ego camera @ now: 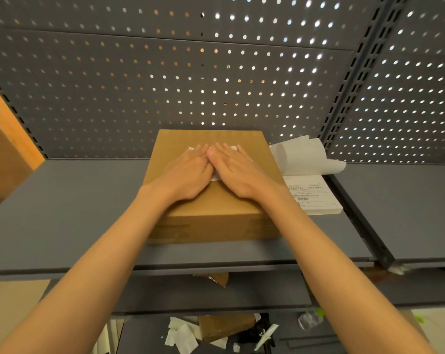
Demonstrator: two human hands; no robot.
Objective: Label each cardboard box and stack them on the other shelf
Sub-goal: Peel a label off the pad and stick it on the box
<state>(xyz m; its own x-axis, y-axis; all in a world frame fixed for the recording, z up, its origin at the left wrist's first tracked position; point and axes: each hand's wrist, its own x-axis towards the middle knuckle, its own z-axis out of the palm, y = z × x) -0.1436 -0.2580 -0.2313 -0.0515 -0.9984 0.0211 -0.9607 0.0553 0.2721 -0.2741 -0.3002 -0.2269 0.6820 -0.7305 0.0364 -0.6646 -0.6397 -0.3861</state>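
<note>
Head view: a box sits on the grey shelf, near its front edge. The left hand and right hand lie flat on the lid side by side, fingers straight and together, pressing a white label. A label pad lies just right of the box, curled backing sheets behind it.

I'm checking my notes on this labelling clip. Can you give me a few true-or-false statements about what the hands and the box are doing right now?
1. Both hands, left and right, press flat on the box. True.
2. The box stands on the floor. False: it rests on the grey shelf.
3. A white label shows between the hands. True.
4. The label stack lies left of the box. False: it lies on the right.
</note>
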